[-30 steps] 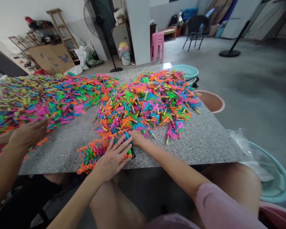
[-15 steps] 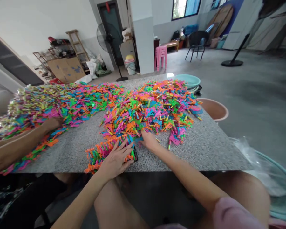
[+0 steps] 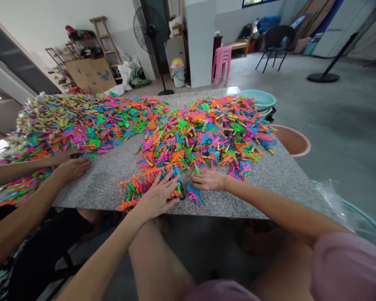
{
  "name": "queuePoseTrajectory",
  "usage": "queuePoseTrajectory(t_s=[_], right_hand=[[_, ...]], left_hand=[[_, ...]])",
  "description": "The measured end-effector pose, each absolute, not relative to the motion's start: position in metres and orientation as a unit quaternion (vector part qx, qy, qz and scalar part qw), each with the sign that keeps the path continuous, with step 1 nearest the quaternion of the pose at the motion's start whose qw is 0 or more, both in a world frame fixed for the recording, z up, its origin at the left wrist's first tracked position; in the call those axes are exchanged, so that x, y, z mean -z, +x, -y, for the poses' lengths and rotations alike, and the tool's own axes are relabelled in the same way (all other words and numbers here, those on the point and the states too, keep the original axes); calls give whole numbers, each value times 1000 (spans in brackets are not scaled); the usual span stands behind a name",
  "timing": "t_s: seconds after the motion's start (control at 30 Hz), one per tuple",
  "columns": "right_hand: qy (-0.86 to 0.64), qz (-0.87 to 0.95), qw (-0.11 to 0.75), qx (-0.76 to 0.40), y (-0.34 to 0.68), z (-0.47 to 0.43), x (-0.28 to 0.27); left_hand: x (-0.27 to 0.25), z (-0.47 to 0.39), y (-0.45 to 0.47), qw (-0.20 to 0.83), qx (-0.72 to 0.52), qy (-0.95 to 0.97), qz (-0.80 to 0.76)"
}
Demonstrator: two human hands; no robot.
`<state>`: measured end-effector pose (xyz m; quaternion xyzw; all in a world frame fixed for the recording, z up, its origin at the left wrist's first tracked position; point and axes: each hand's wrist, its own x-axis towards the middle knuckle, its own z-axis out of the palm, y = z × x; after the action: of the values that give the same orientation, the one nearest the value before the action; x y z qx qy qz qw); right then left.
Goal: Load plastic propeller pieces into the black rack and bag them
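My left hand (image 3: 158, 196) lies with fingers spread over a packed row of small colourful plastic pieces (image 3: 134, 188), set upright side by side in a black holder (image 3: 182, 193) at the table's front edge. To its right, my right hand (image 3: 208, 180) has its fingers drawn together at a green plastic piece (image 3: 196, 168), which sticks up past the fingertips; the grip itself is partly hidden. Just below those fingers, a blue piece (image 3: 192, 190) and a pink piece (image 3: 194, 197) lie on the stone tabletop. The big pile of gun-shaped pieces (image 3: 203, 133) rises behind both hands.
Another pile (image 3: 81, 117) covers the table's left side, where a co-worker's hands (image 3: 72, 169) rest by it. A teal basin (image 3: 258, 99) and a pinkish basin (image 3: 293, 142) stand past the right edge. A fan (image 3: 151, 31) stands behind the table.
My right hand has drawn back from the pile's edge, with a green piece now at its fingers and blue and pink pieces below. My left hand stays on the row. The view has shifted.
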<state>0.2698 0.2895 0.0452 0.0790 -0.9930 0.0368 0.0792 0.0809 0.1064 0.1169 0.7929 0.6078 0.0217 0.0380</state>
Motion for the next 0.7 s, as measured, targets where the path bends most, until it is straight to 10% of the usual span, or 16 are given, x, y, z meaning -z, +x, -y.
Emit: queuePoseTrajectory(t_s=[0.27,0.7], right_hand=[[-377,813,207,-393,253,-203,-14],[-405,818,213,-349,262,-206,-27]], left_hand=[[-116,-107,82,41,-25,786,-616],[-116,-108,84,4,-46,784,-619]])
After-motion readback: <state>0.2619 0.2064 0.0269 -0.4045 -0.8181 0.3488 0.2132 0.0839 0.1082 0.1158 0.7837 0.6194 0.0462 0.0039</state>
